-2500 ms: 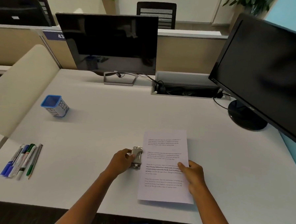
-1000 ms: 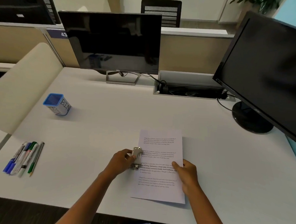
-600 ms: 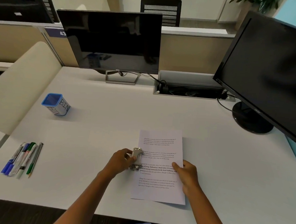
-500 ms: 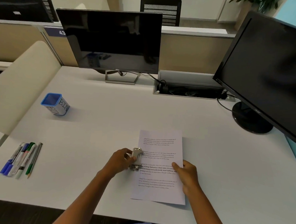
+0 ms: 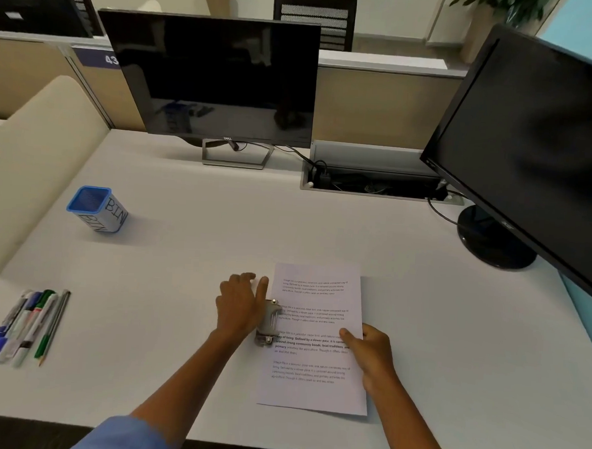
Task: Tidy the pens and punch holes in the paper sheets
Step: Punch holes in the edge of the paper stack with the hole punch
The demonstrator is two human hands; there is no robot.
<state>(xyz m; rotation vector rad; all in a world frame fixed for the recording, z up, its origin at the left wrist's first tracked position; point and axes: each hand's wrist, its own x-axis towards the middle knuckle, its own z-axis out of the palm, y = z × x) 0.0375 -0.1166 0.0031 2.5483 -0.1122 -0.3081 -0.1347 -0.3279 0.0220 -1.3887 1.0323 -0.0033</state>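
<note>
Pressing flat with straight fingers, the left hand (image 5: 240, 307) covers the hole punch (image 5: 269, 322) at the paper sheet (image 5: 316, 338)'s left edge, frame centre; the right hand (image 5: 370, 357) pinches the sheet's right edge; pens (image 5: 25, 325) lie lower left, near the blue bin (image 5: 96, 208)

The blue pen holder (image 5: 97, 209) is showing the hand-written word "BIN" on two of its white sides. The middle monitor (image 5: 213, 79) is carrying the brand "DELL" on its lower frame. A blue plate (image 5: 97, 57) on the partition is showing the number "43". The paper sheet (image 5: 316, 338) is bearing several blocks of printed text; in the bold lines the words "Defined by a slower pace" are readable, the rest is too small.
</note>
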